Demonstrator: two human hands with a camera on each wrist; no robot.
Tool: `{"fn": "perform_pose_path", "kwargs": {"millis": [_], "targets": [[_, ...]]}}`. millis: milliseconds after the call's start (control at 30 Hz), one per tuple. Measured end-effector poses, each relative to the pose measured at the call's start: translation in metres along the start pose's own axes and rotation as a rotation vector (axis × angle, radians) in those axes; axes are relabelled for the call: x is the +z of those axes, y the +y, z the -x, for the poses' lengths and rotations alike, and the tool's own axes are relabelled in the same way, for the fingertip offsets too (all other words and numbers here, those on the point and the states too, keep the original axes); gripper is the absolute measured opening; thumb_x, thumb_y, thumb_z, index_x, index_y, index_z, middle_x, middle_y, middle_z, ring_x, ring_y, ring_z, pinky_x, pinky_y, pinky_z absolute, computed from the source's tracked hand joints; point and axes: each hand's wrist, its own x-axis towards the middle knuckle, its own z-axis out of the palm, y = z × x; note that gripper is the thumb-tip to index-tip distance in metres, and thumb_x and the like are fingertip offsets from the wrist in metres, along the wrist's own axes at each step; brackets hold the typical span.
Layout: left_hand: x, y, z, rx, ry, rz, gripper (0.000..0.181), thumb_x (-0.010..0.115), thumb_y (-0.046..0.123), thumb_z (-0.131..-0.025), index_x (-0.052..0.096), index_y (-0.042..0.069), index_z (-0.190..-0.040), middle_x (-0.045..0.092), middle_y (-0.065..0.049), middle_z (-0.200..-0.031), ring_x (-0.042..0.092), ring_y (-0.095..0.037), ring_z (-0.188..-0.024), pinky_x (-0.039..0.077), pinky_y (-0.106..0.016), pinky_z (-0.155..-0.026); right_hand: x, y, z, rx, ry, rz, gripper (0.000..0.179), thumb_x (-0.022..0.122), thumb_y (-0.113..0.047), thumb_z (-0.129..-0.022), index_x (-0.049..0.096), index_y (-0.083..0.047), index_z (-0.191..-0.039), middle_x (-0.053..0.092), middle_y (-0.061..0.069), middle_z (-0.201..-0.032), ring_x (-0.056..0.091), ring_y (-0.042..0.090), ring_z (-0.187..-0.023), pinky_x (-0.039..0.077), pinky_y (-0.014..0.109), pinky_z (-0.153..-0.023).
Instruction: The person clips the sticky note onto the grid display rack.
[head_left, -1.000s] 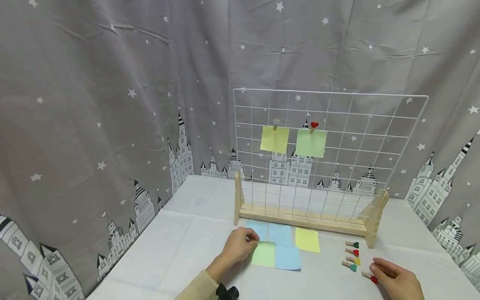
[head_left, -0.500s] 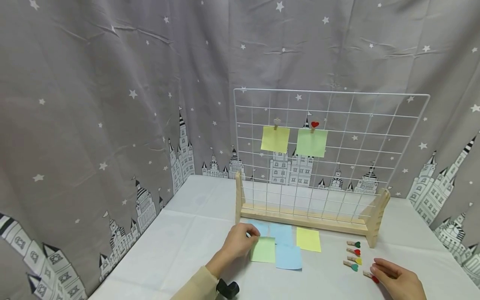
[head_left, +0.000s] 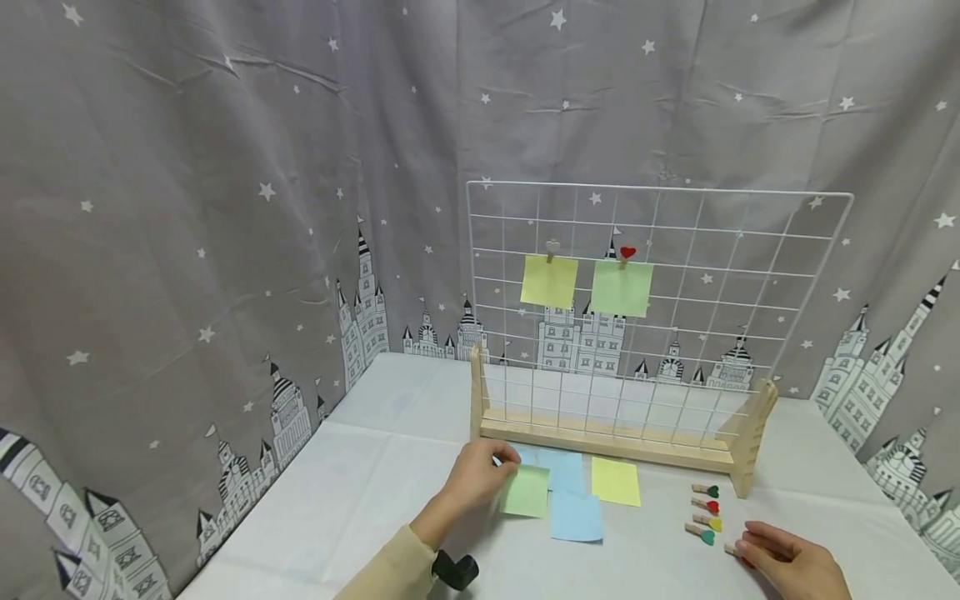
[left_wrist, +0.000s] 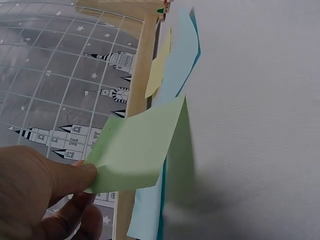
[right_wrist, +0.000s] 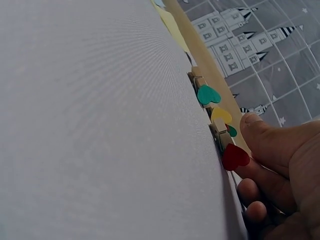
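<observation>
My left hand pinches a green sticky note by its corner between thumb and fingers. The note is lifted and tilted above the table. Beneath and beside it lie blue sticky notes and a yellow sticky note. At the right, my right hand is at a small wooden clothespin with a red heart. Its thumb stands apart from the heart in the right wrist view, and a finger is close beside it; whether they touch I cannot tell. Several more heart clothespins lie just beyond.
A white wire grid stands in a wooden base behind the notes. Clipped on it are a yellow note and a green note. A grey curtain with stars and castles hangs behind the white table.
My left hand has lifted the green note off the table and moved it slightly away from me. My right hand has shifted a little left over the red-heart clothespin, covering more of it.
</observation>
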Motion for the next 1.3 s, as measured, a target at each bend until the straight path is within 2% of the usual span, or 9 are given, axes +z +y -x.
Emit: {"fn": "perform_pose_path", "kwargs": {"millis": [233,367,500,800,1067,1300], "targets": [[-0.004,0.007,-0.005,-0.005,0.009,0.006,0.008,0.073,0.008,-0.09,0.079,0.014,-0.09,0.073,0.004,-0.087,0.056,-0.006,-0.072,0.046,-0.025,-0.066,0.001,0.003,-0.002,0.023,-0.016,0.007,0.103,0.086,-0.066,-0.066,0.062,0.008,-0.134,0.08,0.009,-0.096,0.074,0.024,-0.088,0.056,0.048,-0.082],[-0.006,0.01,-0.007,-0.012,0.011,0.016,0.008,0.074,0.008,-0.09,0.079,0.014,-0.09,0.073,0.003,-0.087,0.056,-0.008,-0.071,0.045,-0.026,-0.064,0.0,0.006,-0.003,0.004,-0.028,0.032,0.102,0.085,-0.067,-0.065,0.064,0.008,-0.131,0.079,0.011,-0.098,0.074,0.026,-0.089,0.056,0.049,-0.083],[-0.007,0.011,-0.007,-0.009,0.013,0.015,0.007,0.074,0.008,-0.09,0.078,0.014,-0.09,0.073,0.003,-0.086,0.056,-0.008,-0.07,0.045,-0.026,-0.064,0.001,0.007,-0.002,-0.016,-0.027,0.067,0.097,0.084,-0.068,-0.067,0.067,0.005,-0.127,0.079,0.01,-0.098,0.073,0.027,-0.091,0.056,0.049,-0.083],[-0.007,0.015,-0.011,0.015,0.027,0.019,0.007,0.074,0.009,-0.091,0.079,0.014,-0.089,0.073,0.002,-0.086,0.056,-0.006,-0.069,0.046,-0.025,-0.065,0.002,0.008,-0.002,-0.008,-0.031,0.093,0.087,0.088,-0.061,-0.067,0.071,0.003,-0.123,0.079,0.009,-0.097,0.073,0.026,-0.089,0.056,0.047,-0.081],[-0.006,0.018,-0.012,0.019,0.029,0.03,0.008,0.074,0.008,-0.091,0.079,0.013,-0.09,0.074,0.002,-0.086,0.057,-0.006,-0.071,0.047,-0.025,-0.066,-0.002,0.003,0.004,-0.111,-0.025,0.285,0.067,0.088,-0.055,-0.072,0.077,-0.004,-0.113,0.078,0.011,-0.1,0.071,0.035,-0.095,0.056,0.05,-0.081],[-0.004,0.021,-0.011,0.019,0.035,0.035,0.009,0.073,0.006,-0.091,0.079,0.013,-0.09,0.074,0.002,-0.086,0.056,-0.006,-0.07,0.047,-0.024,-0.065,-0.004,0.003,0.007,-0.154,-0.028,0.323,0.059,0.087,-0.051,-0.075,0.078,-0.005,-0.11,0.077,0.009,-0.098,0.071,0.029,-0.09,0.057,0.05,-0.08]]}}
